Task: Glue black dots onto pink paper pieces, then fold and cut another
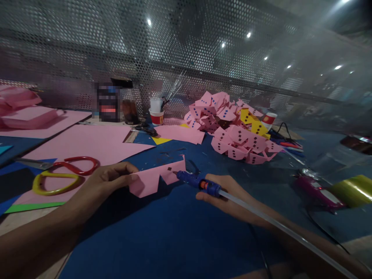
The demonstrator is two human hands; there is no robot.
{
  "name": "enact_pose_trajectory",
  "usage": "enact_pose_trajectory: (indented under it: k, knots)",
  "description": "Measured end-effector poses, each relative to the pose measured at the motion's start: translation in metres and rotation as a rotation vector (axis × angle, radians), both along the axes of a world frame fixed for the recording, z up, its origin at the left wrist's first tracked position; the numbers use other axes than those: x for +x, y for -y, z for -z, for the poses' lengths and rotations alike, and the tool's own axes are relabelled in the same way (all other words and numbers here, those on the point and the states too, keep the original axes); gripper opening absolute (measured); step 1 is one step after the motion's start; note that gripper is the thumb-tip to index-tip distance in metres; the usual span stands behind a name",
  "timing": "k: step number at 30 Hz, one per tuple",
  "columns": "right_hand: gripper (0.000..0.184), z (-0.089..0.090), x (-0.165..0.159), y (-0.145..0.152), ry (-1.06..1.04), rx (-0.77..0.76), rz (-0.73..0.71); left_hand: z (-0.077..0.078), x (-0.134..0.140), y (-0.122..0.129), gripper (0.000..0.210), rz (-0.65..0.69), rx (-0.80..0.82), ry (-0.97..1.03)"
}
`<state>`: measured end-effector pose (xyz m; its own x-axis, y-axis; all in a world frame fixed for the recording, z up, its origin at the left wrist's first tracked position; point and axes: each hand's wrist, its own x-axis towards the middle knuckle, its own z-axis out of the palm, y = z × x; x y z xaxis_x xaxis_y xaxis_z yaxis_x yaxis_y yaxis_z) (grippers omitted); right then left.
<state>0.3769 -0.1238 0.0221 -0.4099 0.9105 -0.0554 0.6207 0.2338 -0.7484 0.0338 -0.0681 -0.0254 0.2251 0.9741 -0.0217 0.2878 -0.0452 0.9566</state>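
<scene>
My left hand [116,179] pinches the left end of a pink paper strip [148,182], which has notches cut along its lower edge. One small dark diamond [169,169] lies on the strip near its right end. In my right hand [223,193] is a blue hot glue gun [190,179], with a long clear glue stick [261,213] running out of its back. The nozzle tip is at the paper just right of the diamond; whether it touches I cannot tell. My right fingers are partly hidden behind the gun.
Scissors [78,166] with red and yellow handles lie on pink sheets [95,143] at left. Pink cut strips with dark diamonds [238,139] are heaped at the back right. A paper cup [157,116] stands behind. A purple device [316,190] and yellow tape roll [356,190] are at right.
</scene>
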Motion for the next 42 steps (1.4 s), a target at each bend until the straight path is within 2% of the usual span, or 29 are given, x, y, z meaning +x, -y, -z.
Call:
enact_pose_trajectory:
  k: [6, 10, 17, 21, 25, 30, 36, 42]
  knots:
    - [0.040, 0.001, 0.001, -0.001, 0.017, 0.010, -0.007, -0.001, 0.001, 0.000, 0.030, -0.006, -0.007, 0.000]
    - [0.042, -0.001, 0.001, 0.001, -0.044, -0.027, 0.028, -0.004, 0.003, 0.002, 0.030, -0.020, -0.011, 0.005]
    - [0.043, 0.010, 0.008, 0.002, -0.130, -0.167, 0.254, -0.006, 0.002, 0.003, 0.029, -0.020, -0.020, -0.025]
    - [0.040, 0.010, 0.006, -0.004, -0.321, -0.293, 0.193, -0.007, 0.001, 0.004, 0.034, -0.009, -0.029, -0.054]
    - [0.042, 0.005, 0.004, -0.007, -0.555, -0.409, 0.156, -0.008, 0.005, 0.008, 0.033, 0.047, 0.032, -0.061]
    - [0.039, 0.008, 0.004, -0.013, -0.677, -0.477, 0.064, -0.007, 0.010, 0.016, 0.037, 0.118, 0.036, -0.090]
    - [0.041, 0.011, 0.002, -0.032, -0.619, -0.466, 0.080, -0.003, 0.008, 0.020, 0.037, 0.190, 0.017, -0.135]
    - [0.039, 0.001, -0.012, -0.054, -0.435, -0.412, 0.057, -0.004, 0.008, 0.020, 0.030, 0.194, 0.041, -0.114]
